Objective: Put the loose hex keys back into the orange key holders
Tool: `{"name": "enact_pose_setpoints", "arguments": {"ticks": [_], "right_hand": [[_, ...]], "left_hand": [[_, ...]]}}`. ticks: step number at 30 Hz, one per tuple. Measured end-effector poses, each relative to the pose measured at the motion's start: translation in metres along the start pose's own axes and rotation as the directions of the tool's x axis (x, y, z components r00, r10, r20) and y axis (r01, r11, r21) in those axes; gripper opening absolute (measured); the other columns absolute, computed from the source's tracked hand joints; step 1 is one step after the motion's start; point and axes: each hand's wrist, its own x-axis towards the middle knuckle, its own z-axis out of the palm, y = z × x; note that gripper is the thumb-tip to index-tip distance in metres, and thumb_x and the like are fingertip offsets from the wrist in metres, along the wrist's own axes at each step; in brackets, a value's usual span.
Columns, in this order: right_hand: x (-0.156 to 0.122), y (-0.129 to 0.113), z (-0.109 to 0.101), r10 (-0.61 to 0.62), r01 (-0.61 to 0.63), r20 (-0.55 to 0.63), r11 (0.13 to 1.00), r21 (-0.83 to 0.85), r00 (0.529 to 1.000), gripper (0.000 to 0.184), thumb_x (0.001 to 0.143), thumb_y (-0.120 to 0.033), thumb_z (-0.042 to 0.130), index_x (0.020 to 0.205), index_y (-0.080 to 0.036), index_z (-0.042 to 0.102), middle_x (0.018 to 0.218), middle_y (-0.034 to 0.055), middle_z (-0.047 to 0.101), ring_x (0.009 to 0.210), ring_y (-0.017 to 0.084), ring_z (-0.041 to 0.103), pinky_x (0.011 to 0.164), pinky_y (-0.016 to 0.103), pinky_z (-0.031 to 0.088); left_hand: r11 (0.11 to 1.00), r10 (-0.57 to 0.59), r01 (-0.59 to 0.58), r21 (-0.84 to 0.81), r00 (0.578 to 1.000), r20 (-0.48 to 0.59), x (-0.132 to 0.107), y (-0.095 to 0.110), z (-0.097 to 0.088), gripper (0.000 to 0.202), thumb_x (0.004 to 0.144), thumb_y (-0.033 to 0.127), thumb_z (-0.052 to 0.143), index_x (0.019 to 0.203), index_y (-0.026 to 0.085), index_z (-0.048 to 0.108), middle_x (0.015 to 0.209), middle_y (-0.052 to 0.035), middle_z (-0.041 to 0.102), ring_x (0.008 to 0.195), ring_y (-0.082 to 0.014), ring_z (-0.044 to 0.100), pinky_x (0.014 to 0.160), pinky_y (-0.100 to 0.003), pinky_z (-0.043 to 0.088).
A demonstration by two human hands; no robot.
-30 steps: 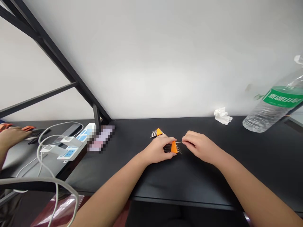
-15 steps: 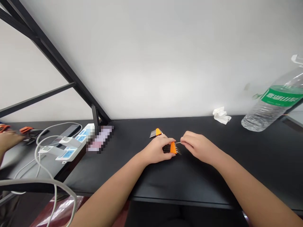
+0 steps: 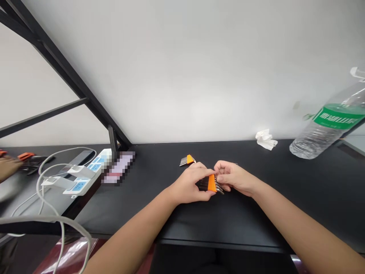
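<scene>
My left hand [image 3: 196,182] grips an orange hex key holder [image 3: 211,183] between thumb and fingers, just above the black table. Several dark metal hex keys sit in this holder, and their bent ends stick out on its right side. Right beside those ends, my right hand [image 3: 232,177] is closed, thumb against fingers. A thin tip showing behind its knuckles looks like part of a hex key, mostly hidden by the fingers. A second orange holder [image 3: 189,159] with several metal keys lies on the table behind my left hand.
A crumpled white tissue [image 3: 266,139] and a large water bottle [image 3: 327,123] stand at the back right. To the left are a white power strip [image 3: 82,180] with cables, a blurred-out phone-like object [image 3: 119,167] and black frame bars [image 3: 57,62]. Another person's hand [image 3: 10,167] is at far left.
My right hand has moved in against the holder's bent key ends and turned. The thin metal key that spanned the gap between the hands no longer shows there. The held holder has shifted slightly right.
</scene>
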Motion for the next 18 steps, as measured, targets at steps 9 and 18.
{"name": "enact_pose_setpoints", "arguments": {"ticks": [9,18], "right_hand": [[0.007,0.013,-0.004,0.117,-0.119,0.139,0.993,0.009,0.983,0.038,0.085,-0.049,0.077,0.077,-0.014,0.065,0.058,0.0012,0.066,0.043,0.009,0.054,0.044,0.021,0.036],[0.01,0.01,0.004,0.053,-0.052,-0.069,0.999,0.013,0.996,0.042,0.084,-0.053,0.076,0.073,-0.015,0.062,0.058,-0.0008,0.062,0.041,0.008,0.048,0.041,0.022,0.035]], "left_hand": [[1.0,0.024,-0.025,0.015,0.998,0.064,0.005,0.01,0.001,0.033,0.077,0.024,0.075,0.11,0.02,0.069,0.086,-0.0034,0.067,0.084,-0.019,0.058,0.08,-0.033,0.05],[0.978,-0.207,0.205,0.036,0.975,0.085,0.001,0.001,0.003,0.062,0.082,0.032,0.078,0.138,0.023,0.053,0.115,-0.007,0.07,0.1,-0.0227,0.064,0.094,-0.039,0.051]]}}
